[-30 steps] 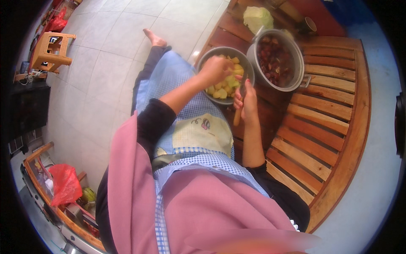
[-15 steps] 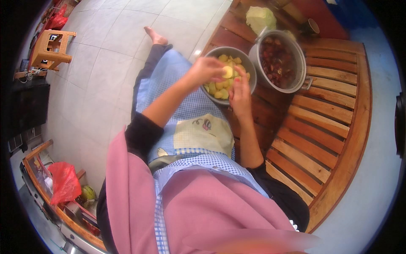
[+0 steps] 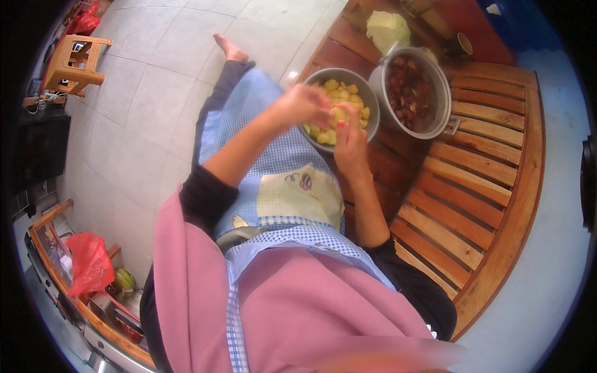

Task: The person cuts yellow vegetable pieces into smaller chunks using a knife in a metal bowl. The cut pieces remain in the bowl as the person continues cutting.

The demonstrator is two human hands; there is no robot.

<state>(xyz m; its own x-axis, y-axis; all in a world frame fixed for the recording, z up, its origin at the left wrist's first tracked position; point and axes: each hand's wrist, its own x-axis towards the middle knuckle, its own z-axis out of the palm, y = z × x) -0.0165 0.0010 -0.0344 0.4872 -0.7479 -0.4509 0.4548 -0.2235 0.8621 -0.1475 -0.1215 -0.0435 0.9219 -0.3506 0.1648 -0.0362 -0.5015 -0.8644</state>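
Note:
My left hand is blurred over a grey metal bowl of peeled yellow potato pieces, its fingers curled near a piece that may be in them. My right hand is just below and right of it, fingers bent upward over the bowl; whatever they grip is hidden. To the right stands an aluminium pot with side handles, holding dark red-brown pieces. A pale green cabbage lies behind the pot.
A slatted wooden bench extends right, with a cup at the back. My leg in a checked apron stretches over the tiled floor. At left are a rattan-pattern stool, black screen and red bag.
The knife's wooden handle, visible in my right hand a second ago, is now out of sight. Both hands have shifted; a potato slice that showed in my left fingers is now blurred.

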